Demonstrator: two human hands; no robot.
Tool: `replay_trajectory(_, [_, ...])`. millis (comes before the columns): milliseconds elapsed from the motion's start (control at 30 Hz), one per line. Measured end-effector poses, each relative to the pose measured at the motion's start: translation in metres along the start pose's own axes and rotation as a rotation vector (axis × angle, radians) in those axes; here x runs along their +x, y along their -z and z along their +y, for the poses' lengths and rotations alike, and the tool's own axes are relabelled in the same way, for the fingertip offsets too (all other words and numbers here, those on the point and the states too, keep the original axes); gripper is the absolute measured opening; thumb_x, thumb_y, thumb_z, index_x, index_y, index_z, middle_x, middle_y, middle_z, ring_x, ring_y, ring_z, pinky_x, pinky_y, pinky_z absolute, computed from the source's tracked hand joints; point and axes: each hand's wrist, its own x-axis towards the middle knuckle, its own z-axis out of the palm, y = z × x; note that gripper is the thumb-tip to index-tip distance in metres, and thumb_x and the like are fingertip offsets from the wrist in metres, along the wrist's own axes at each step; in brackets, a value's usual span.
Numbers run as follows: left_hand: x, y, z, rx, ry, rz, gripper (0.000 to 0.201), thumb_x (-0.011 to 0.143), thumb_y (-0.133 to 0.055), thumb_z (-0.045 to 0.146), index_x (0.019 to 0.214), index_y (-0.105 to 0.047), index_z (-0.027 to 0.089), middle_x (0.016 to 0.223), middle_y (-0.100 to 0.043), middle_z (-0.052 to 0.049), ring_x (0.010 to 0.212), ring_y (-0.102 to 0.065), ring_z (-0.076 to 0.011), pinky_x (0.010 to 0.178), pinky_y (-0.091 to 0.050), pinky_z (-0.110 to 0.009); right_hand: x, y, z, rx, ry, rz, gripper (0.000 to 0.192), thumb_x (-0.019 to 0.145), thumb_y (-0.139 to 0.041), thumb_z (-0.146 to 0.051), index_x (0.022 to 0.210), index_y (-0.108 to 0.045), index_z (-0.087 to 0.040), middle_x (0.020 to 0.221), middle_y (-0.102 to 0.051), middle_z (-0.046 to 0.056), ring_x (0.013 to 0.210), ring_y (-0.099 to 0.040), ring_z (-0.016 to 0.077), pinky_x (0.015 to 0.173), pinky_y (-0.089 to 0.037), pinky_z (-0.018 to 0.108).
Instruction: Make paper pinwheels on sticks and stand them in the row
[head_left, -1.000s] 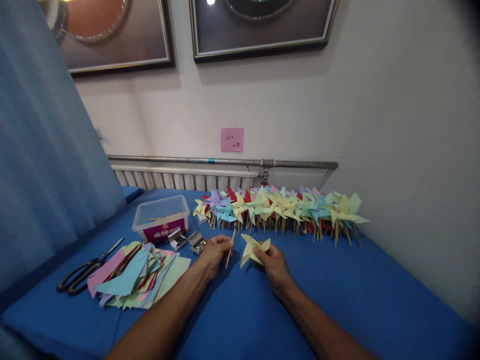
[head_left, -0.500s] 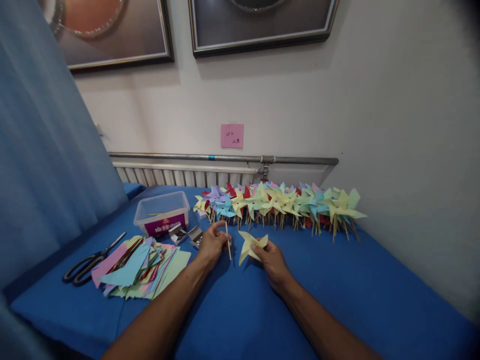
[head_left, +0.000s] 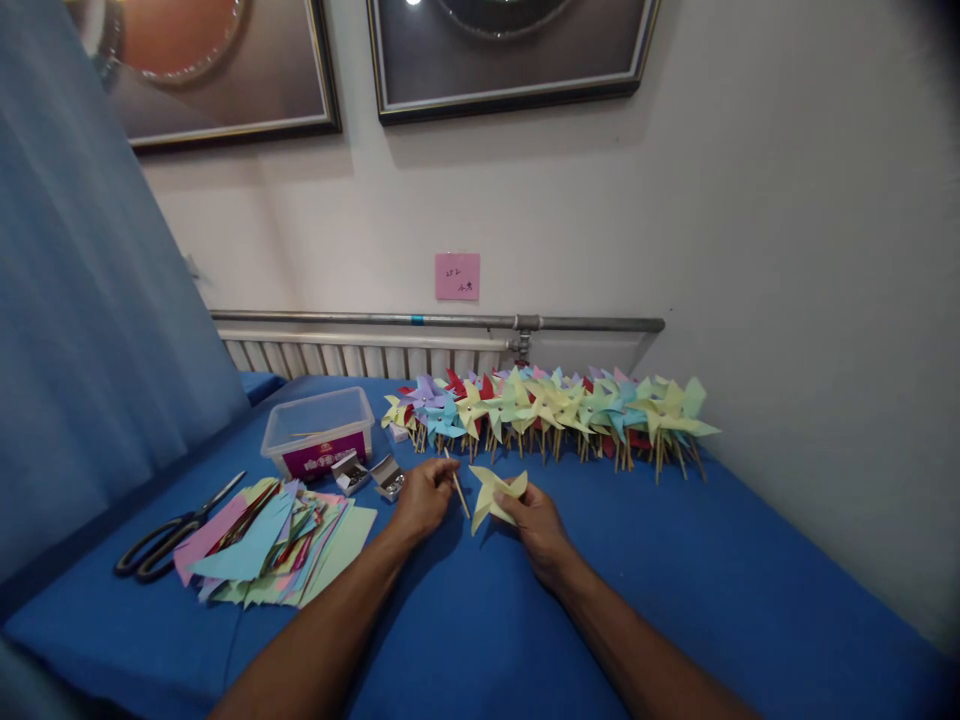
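My left hand [head_left: 421,497] pinches a thin wooden stick [head_left: 457,482] that leans toward the right. My right hand [head_left: 534,520] holds a folded pale yellow paper pinwheel head [head_left: 491,492] by its centre. The stick's lower end lies close to the pinwheel head; I cannot tell whether they touch. Both hands hover just above the blue tablecloth [head_left: 675,560]. Behind them stands a long row of finished paper pinwheels [head_left: 551,412] in several colours on sticks.
A stack of cut coloured paper [head_left: 274,545] lies at the left, with black scissors [head_left: 169,545] beside it. A clear plastic box [head_left: 319,430] and two small open boxes of pins [head_left: 371,475] sit behind the paper. A radiator [head_left: 360,352] and wall close the back.
The stick in my left hand has tilted over from leaning left to leaning right, toward the pinwheel head. Both hands stay close together; the view has shifted slightly.
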Motion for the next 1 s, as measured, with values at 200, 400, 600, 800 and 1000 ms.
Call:
replay_trajectory(200, [-0.008, 0.009, 0.017, 0.341, -0.195, -0.071, 0.024, 0.086, -0.059, 0.013, 0.096, -0.079, 0.022, 0.092, -0.074, -0.007, 0.091, -0.066, -0.0223, 0.087, -0.049, -0.033, -0.001, 0.000, -0.002, 0.010, -0.002, 0.011, 0.046, 0.055, -0.095, -0.042, 0.086, -0.071, -0.018, 0.077, -0.075, 0.001, 0.067, -0.066, 0.0176, 0.065, -0.054, 0.030])
replay_trajectory(400, [-0.013, 0.017, 0.036, 0.701, -0.167, -0.128, 0.025, 0.093, -0.055, 0.023, 0.088, -0.079, 0.023, 0.098, -0.069, -0.012, 0.093, -0.063, -0.0277, 0.085, -0.042, -0.038, 0.000, 0.000, -0.002, -0.001, 0.000, 0.052, 0.046, 0.054, -0.095, -0.043, 0.085, -0.070, -0.019, 0.080, -0.076, 0.001, 0.072, -0.069, 0.0207, 0.067, -0.055, 0.032])
replay_trajectory(600, [-0.014, 0.014, 0.037, 0.709, -0.149, -0.151, 0.027, 0.093, -0.048, 0.018, 0.086, -0.075, 0.019, 0.088, -0.070, -0.013, 0.086, -0.065, -0.0270, 0.081, -0.041, -0.035, 0.000, 0.000, -0.002, 0.008, -0.010, 0.047, 0.048, 0.054, -0.095, -0.045, 0.087, -0.070, -0.019, 0.082, -0.076, 0.002, 0.074, -0.070, 0.0217, 0.066, -0.055, 0.031])
replay_trajectory(800, [-0.020, 0.005, 0.040, 0.572, -0.172, -0.269, 0.029, 0.086, -0.050, 0.012, 0.098, -0.074, 0.022, 0.091, -0.075, -0.009, 0.085, -0.067, -0.0249, 0.074, -0.039, -0.029, 0.001, 0.002, 0.001, 0.006, -0.018, 0.047, 0.050, 0.053, -0.095, -0.046, 0.087, -0.071, -0.019, 0.081, -0.076, 0.002, 0.073, -0.070, 0.0220, 0.069, -0.056, 0.033])
replay_trajectory(1000, [-0.023, 0.003, 0.050, 0.521, -0.130, -0.337, 0.027, 0.078, -0.048, 0.008, 0.085, -0.072, 0.021, 0.084, -0.073, -0.006, 0.079, -0.064, -0.0210, 0.070, -0.037, -0.027, 0.005, 0.005, 0.005, -0.006, -0.003, 0.046, 0.047, 0.055, -0.094, -0.045, 0.085, -0.071, -0.018, 0.073, -0.073, 0.000, 0.065, -0.065, 0.0181, 0.063, -0.053, 0.030])
